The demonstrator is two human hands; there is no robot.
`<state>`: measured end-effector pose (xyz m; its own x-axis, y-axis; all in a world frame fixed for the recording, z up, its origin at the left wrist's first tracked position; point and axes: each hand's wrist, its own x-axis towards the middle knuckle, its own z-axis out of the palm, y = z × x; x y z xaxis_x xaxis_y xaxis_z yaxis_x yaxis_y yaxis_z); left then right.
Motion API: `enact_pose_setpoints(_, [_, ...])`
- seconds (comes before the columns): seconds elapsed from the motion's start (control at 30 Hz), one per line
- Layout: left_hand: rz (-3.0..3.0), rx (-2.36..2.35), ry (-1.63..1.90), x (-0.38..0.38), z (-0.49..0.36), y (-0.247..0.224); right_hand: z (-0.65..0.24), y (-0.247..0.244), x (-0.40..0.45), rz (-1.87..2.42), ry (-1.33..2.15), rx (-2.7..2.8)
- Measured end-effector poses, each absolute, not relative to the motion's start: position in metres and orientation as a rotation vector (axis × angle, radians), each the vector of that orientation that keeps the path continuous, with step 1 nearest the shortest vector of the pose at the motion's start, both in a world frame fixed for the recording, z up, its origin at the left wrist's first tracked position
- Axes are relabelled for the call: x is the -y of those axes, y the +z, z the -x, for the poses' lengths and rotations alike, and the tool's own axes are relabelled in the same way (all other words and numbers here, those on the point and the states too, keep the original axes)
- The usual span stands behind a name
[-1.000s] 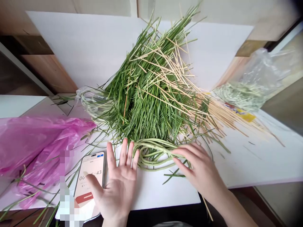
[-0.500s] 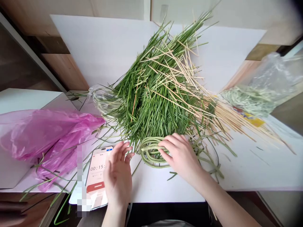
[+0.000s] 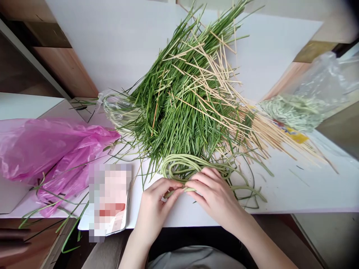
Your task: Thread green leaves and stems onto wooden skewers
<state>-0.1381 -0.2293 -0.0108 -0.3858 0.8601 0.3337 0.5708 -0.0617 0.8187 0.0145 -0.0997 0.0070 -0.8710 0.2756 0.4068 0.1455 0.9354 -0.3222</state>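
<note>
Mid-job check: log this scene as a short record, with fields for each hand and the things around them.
left hand: pinching a pale green stem
right hand: holding the same stem
beside hands: coiled stems
behind: pile of green leaves with straw-coloured stalks
left side: pink plastic bag, blurred phone
right side: clear plastic bag

Beside the left hand (image 3: 155,205), a phone (image 3: 109,198) lies under a pixelated blur, screen unreadable. The right hand (image 3: 214,200) hides part of the looped green stems (image 3: 179,166); leaf tips (image 3: 224,9) run past the top edge.
</note>
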Motion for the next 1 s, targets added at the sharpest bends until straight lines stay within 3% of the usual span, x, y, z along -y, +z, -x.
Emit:
enact_pose_setpoints(0.3, [-1.525, -1.881, 1.073, 0.228, 0.133, -0.007, -0.021, 0.001, 0.100, 0.222, 0.381, 2.475])
enact_pose_setpoints(0.67, [-0.547, -0.965, 1.470, 0.217, 0.100, -0.012, -0.027, 0.007, 0.110, 0.157, 0.398, 2.105])
enact_pose_setpoints(0.83, [-0.155, -0.451, 1.393, 0.217, 0.086, -0.004, -0.038, 0.004, 0.108, 0.107, 0.240, 2.055])
enact_pose_setpoints(1.0, [-0.178, -0.626, 1.514, 0.223, 0.096, 0.008, -0.044, 0.003, 0.098, 0.148, 0.257, 2.034])
